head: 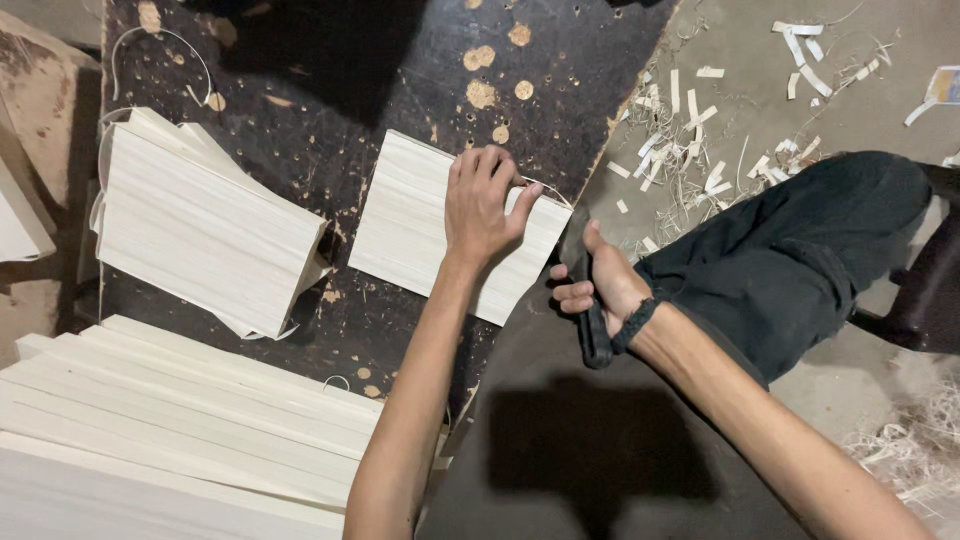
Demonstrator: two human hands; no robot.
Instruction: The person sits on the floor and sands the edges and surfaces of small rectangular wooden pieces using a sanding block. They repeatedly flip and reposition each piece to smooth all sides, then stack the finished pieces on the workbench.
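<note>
Hands first: the right hand (600, 285) is curled tight round a dark knife handle (594, 335) (the blade is hidden from view), while the left hand (482, 208) lies spread, fingers bent, on a bundle of pale thin wood strips (420, 225) and touches a thin binding strand (545, 188) at its far edge. That bundle rests on the dark pitted surface (380, 70), just beyond the person's knee. Judging by looks, the strips are light, stiff along their length yet brittle and smooth, so gripping across the whole stack seems safest. Longer strips (180, 420) lie nearest, a second bundle (200, 230) to the left, shavings (690, 130) farther off.
</note>
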